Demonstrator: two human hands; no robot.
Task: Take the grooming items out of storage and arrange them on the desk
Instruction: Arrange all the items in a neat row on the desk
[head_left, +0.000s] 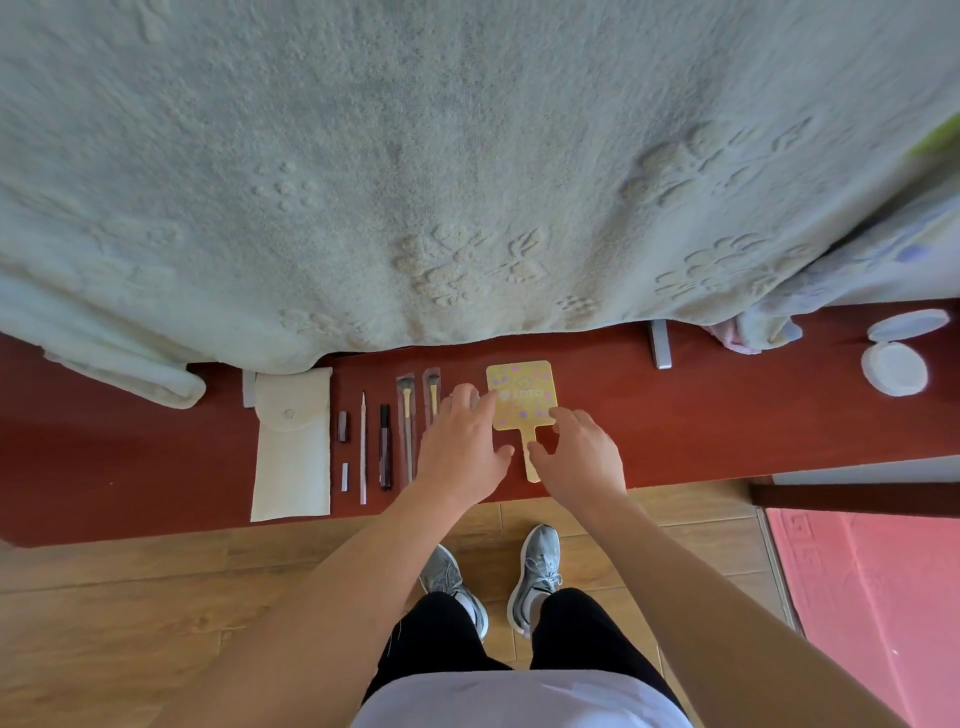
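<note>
Left hand: fingers fairly straight and spread, tips touching the left edge of the mirror; it holds nothing. Right hand: fingers bent over the mirror's near-right corner, thumb at the handle; cannot tell whether it pinches or only rests. The mirror lies flat, handle pointing near, at the right end of the row.

Step, as judged: squaring the mirror into line.
- Slide it, do not lift.
- Keep the handle parallel to the brushes just left.
- Leave a gap like the others.
- Risk: the left hand lies over the right one of the 2 brushes and could knock it askew.

Row, going left from the brushes: dark pen, thin pencil, 2 stubs, then the white pouch, flat, flap shut, likely the storage. All apart, roughly parallel.

Bench: red-brown, smooth, narrow; the mirror's handle ends close to the near edge. Open compact at far right, well apart from the row. Pale blanket drapes over the far side. Wood floor below, pink mat at right.
</note>
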